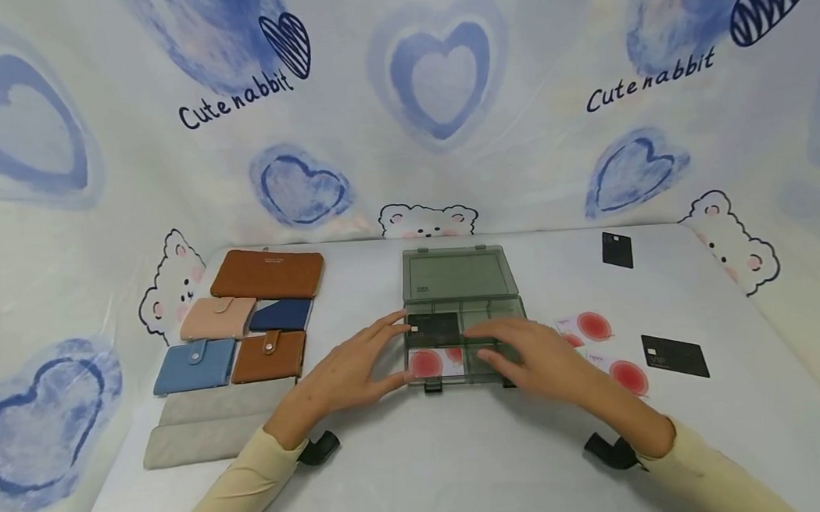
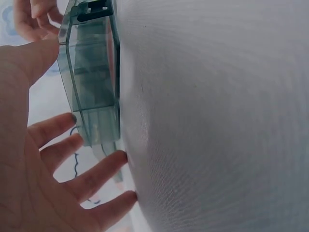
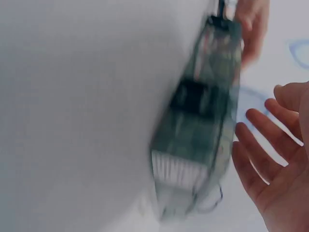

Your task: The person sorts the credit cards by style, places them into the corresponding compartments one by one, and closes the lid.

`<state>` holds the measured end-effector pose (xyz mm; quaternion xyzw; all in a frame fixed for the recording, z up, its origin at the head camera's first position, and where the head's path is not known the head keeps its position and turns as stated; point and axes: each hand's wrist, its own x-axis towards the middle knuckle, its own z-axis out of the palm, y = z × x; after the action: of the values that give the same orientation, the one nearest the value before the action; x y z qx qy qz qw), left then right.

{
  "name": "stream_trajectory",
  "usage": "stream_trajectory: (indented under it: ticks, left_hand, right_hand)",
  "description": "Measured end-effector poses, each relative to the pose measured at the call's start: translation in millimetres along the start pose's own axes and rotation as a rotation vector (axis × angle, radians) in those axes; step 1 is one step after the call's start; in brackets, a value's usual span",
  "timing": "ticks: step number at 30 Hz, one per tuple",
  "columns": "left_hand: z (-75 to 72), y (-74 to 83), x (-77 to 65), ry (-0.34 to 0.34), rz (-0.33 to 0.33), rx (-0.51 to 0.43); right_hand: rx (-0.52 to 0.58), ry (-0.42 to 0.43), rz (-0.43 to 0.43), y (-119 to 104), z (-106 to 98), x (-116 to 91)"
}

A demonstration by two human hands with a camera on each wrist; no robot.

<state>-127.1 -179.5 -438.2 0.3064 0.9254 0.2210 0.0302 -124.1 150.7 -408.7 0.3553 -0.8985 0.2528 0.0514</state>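
A translucent green compartment box (image 1: pixel 503 308) lies on the white table with its lid (image 1: pixel 459 273) folded back, away from me. Inside its left half, a black card (image 1: pixel 439 331) lies behind a white card with red circles (image 1: pixel 427 364). My left hand (image 1: pixel 350 371) is at the box's left side, thumb and fingers spread, fingertips right at the rim. Over the right half reaches my right hand (image 1: pixel 539 356), its fingers loosely extended with nothing held. The left wrist view shows the box's side wall (image 2: pixel 91 72) between thumb and fingers. Blurred in the right wrist view is the box front (image 3: pixel 188 135).
Right of the box lie white cards with red circles (image 1: pixel 594 326), partly behind my right hand, and two black cards (image 1: pixel 675 356). On the left are a brown wallet (image 1: pixel 267 274), pink (image 1: pixel 218 318), blue (image 1: pixel 194 366) and brown snap holders (image 1: pixel 268 357), a navy holder (image 1: pixel 281 315) and a grey folded case (image 1: pixel 202 437).
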Motion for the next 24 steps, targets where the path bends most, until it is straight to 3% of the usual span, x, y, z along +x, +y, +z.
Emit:
stream_trajectory:
  ticks: [4,8,16,24]
  left_hand:
    - [-0.5,-0.5,0.0,-0.001,0.000,0.006]
    - [-1.0,-0.3,0.2,0.005,0.010,0.010]
    - [0.2,0.7,-0.9,0.010,0.008,0.021]
    - [0.6,0.1,-0.7,0.022,0.024,0.037]
  right_hand:
    - [0.023,0.081,0.010,24,-15,-6]
    - [0.033,0.107,0.042,56,-28,-15]
    - [0.034,0.062,0.133,117,-48,-39]
    - [0.003,-0.026,0.207,139,-56,-61]
